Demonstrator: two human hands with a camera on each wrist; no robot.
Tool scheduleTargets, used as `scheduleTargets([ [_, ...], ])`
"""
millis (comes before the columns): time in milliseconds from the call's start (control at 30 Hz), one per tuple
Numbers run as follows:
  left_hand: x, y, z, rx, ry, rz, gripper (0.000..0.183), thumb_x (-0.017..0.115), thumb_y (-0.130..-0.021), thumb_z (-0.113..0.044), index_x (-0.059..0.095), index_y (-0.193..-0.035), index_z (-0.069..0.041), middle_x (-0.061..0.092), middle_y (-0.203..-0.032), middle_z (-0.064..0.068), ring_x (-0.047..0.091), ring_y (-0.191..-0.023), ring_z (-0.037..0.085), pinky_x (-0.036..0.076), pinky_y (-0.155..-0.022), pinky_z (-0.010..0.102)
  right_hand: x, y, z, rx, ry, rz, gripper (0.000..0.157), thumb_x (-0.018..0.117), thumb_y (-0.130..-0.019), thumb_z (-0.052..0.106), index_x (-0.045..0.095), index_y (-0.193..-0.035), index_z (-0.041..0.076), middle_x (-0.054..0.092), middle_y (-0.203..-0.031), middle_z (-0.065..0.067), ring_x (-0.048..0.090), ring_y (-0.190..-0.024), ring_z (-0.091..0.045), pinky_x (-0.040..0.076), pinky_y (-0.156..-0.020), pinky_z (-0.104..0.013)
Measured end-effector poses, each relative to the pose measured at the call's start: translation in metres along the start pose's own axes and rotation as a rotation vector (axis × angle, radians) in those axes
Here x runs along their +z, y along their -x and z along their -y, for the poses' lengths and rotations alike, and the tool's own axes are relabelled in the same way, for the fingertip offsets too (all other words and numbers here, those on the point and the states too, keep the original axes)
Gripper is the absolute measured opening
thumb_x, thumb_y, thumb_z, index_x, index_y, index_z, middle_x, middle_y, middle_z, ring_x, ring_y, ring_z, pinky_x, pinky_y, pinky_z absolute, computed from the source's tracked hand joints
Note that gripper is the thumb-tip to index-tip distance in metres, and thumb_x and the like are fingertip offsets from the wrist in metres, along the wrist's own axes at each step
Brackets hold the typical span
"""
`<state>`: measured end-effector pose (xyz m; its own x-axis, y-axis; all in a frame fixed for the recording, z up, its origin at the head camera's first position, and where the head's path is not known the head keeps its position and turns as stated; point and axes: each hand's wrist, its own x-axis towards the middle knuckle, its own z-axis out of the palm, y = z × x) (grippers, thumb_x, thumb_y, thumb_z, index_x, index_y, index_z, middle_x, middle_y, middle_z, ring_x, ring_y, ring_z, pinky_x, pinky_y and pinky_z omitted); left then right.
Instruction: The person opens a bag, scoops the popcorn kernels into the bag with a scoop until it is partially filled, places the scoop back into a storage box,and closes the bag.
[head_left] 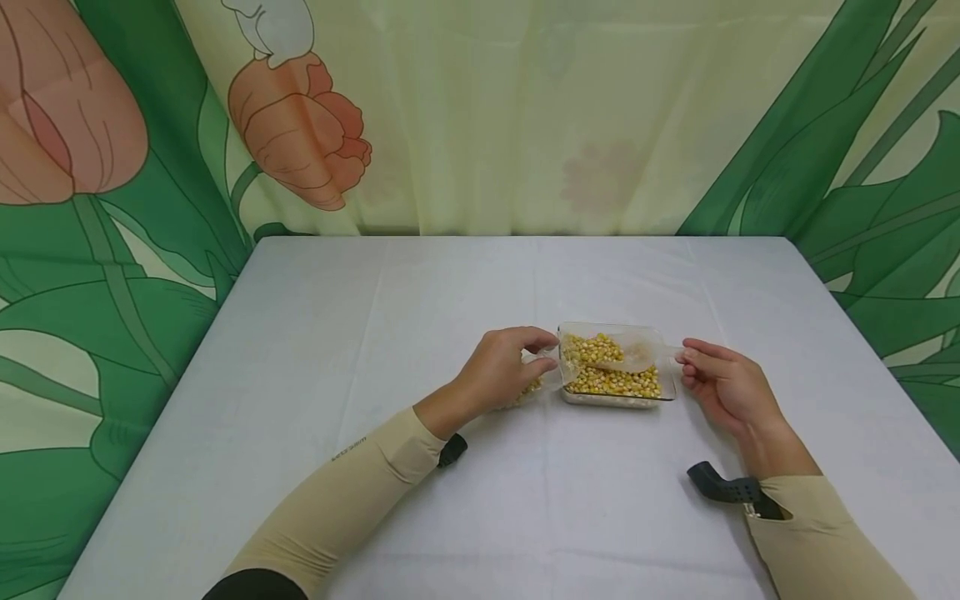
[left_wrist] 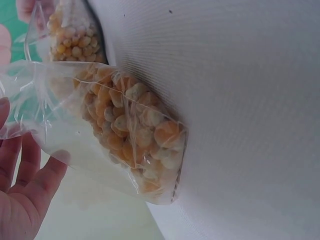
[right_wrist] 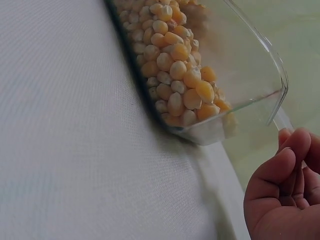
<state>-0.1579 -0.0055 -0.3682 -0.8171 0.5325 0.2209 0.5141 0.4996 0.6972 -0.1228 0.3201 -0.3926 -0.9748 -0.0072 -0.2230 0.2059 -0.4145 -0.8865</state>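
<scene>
A clear glass container (head_left: 615,400) holds yellow and whitish corn kernels (head_left: 611,383). My left hand (head_left: 498,367), at the container's left side, grips the upper part of a clear plastic bag (left_wrist: 125,125) between thumb and fingers. Kernels fill the bag's lower end, which rests by the white cloth; the bag's mouth reaches the container's left rim. My right hand (head_left: 731,387) is just off the container's right side and pinches the thin handle of a translucent spoon (head_left: 637,357). Its bowl lies over the kernels inside the container; fine details of the spoon are blurred.
A white cloth covers the table (head_left: 420,308). Behind it hangs a curtain (head_left: 480,117) printed with flowers and green leaves. Dark camera straps (head_left: 723,483) sit at both wrists over beige sleeves (head_left: 352,492).
</scene>
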Motion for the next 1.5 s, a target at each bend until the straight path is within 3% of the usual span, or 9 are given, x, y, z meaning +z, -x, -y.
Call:
scheduleTargets([
  [400, -0.001, 0.000, 0.001, 0.008, -0.005, 0.003, 0.028, 0.073, -0.094, -0.016, 0.072, -0.120, -0.006, 0.072, -0.116, 0.003, 0.065, -0.105, 0.017, 0.050, -0.090, 0.026, -0.002, 0.001, 0.003, -0.007, -0.090, 0.017, 0.015, 0.060, -0.099, 0.000, 0.072, -0.103, 0.008, 0.069, -0.090, -0.007, 0.061, -0.076, -0.013, 0.053, -0.068, -0.023],
  [900, -0.001, 0.000, 0.000, 0.010, -0.002, 0.001, 0.028, 0.073, -0.094, -0.016, 0.071, -0.121, -0.006, 0.072, -0.115, 0.003, 0.066, -0.105, 0.018, 0.050, -0.091, 0.027, -0.001, 0.008, 0.016, -0.032, -0.095, 0.015, 0.014, 0.060, -0.100, 0.003, 0.072, -0.106, 0.007, 0.071, -0.092, -0.007, 0.063, -0.077, -0.015, 0.056, -0.072, -0.023],
  [1500, -0.002, 0.000, -0.001, 0.009, 0.003, 0.002, 0.028, 0.073, -0.094, -0.015, 0.071, -0.120, -0.006, 0.072, -0.115, 0.003, 0.065, -0.104, 0.017, 0.050, -0.091, 0.026, 0.018, 0.014, 0.018, -0.088, -0.062, 0.096, 0.021, 0.054, -0.102, -0.001, 0.073, -0.108, 0.006, 0.071, -0.093, -0.009, 0.064, -0.077, -0.015, 0.057, -0.072, -0.024],
])
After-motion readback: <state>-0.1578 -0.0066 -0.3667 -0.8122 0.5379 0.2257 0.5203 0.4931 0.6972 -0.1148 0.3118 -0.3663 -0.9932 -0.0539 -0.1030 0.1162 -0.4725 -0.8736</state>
